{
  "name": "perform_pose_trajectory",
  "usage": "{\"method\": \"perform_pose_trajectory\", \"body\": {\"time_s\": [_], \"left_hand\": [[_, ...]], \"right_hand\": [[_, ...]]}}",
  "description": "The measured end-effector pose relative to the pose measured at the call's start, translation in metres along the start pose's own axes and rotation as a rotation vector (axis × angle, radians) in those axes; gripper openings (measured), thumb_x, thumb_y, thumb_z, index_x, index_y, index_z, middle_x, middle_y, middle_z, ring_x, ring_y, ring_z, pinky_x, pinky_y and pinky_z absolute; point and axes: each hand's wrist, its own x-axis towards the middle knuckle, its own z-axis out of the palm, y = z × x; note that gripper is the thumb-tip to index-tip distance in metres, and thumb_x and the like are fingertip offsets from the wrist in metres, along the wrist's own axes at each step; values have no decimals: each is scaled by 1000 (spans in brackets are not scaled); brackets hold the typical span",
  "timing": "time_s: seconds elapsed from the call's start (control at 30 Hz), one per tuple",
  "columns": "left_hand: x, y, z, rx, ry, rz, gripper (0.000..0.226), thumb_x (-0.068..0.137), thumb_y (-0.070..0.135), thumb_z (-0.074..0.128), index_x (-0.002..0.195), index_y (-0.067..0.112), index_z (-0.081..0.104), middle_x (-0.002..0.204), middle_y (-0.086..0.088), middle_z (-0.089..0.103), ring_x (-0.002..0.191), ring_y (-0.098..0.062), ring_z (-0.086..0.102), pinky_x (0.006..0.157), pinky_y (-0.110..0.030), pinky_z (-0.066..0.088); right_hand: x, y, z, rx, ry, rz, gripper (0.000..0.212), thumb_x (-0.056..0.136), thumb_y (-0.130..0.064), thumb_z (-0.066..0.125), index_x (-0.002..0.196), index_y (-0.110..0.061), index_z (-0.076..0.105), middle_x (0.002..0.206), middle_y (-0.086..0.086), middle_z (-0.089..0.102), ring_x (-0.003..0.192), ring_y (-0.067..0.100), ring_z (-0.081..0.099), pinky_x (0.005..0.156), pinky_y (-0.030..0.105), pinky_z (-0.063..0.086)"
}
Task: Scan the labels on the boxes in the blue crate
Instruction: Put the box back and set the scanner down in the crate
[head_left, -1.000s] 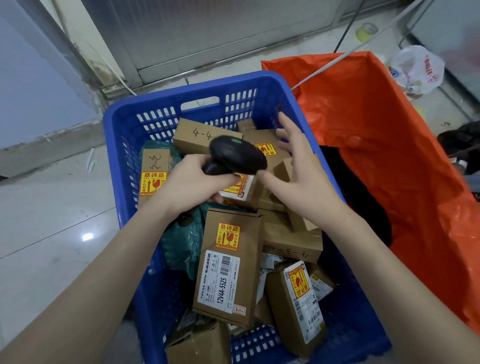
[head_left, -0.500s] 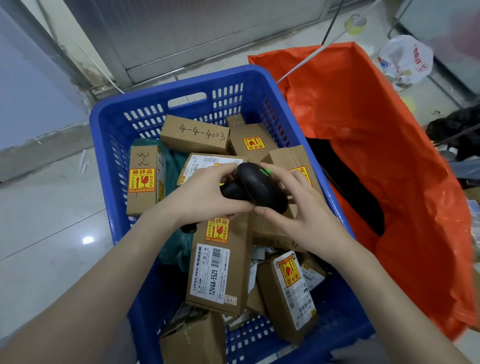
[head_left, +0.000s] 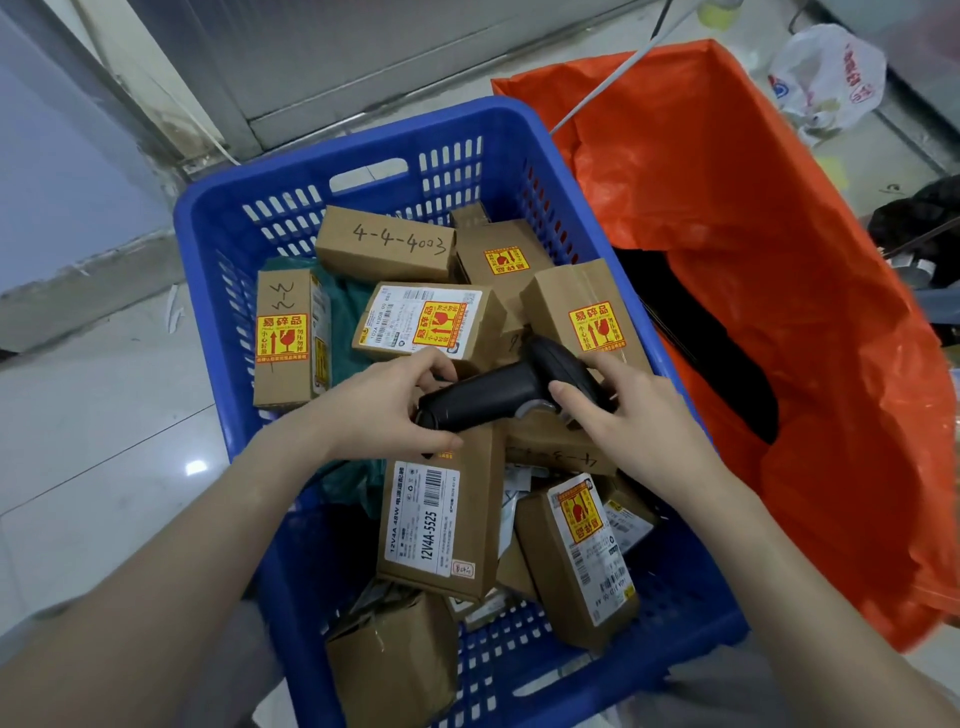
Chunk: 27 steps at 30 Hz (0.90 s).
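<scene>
A blue plastic crate (head_left: 218, 291) on the floor holds several brown cardboard boxes with white barcode labels and yellow-red fragile stickers. One box (head_left: 387, 244) at the back bears the handwriting "4-4-4003". A long box (head_left: 441, 519) in the middle shows a label reading "12V4A-5525". Over the crate's middle I hold a black handheld scanner (head_left: 498, 397) lying sideways. My left hand (head_left: 379, 405) grips its handle end. My right hand (head_left: 618, 410) clasps its head, fingers curled around it.
An orange plastic bag (head_left: 753, 234) stands open right of the crate, dark inside. A white plastic bag (head_left: 826, 78) lies at the far right on the tiled floor. A grey metal door and sill run behind the crate. A green bag (head_left: 345, 322) lies among the boxes.
The scanner has turned from upright in my left hand to lying sideways between both hands. My right hand has closed on its head. The view has shifted slightly.
</scene>
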Motion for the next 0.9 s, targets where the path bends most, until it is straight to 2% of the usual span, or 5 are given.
{"method": "perform_pose_trajectory", "body": {"time_s": [0.1,0.3,0.43,0.7,0.9], "left_hand": [[2,-5,5,61,141,29,44,77,36,74,112,33,48,116,7,59,102,-13,60,82,-35,54],[6,-18,18,126,248,12,48,82,39,68,126,29,51,126,4,54,111,-16,54,89,-44,51],[9,-19,23,129,271,-26,52,83,37,68,131,27,50,128,2,48,113,-18,52,89,-40,51],[14,-17,27,125,260,-24,54,84,26,69,132,24,46,127,0,45,110,-16,51,86,-32,50],[17,-16,27,112,225,-12,58,83,20,69,135,23,43,130,-1,44,113,-17,50,88,-31,48]], "right_hand": [[-2,3,7,-8,0,34,47,89,-50,53,126,-22,54,94,-5,58,91,17,60,76,33,51],[-1,2,23,28,-9,77,41,90,-48,52,120,-21,55,100,3,67,84,17,63,70,31,54],[-1,0,30,-37,22,54,39,92,-48,49,116,-18,55,94,3,64,83,19,63,69,34,55],[4,2,37,-162,13,61,47,94,-38,50,133,-12,49,130,9,46,104,25,58,77,29,46],[5,2,39,-157,-11,61,47,95,-32,49,139,-16,43,126,8,50,103,23,58,75,30,47]]}}
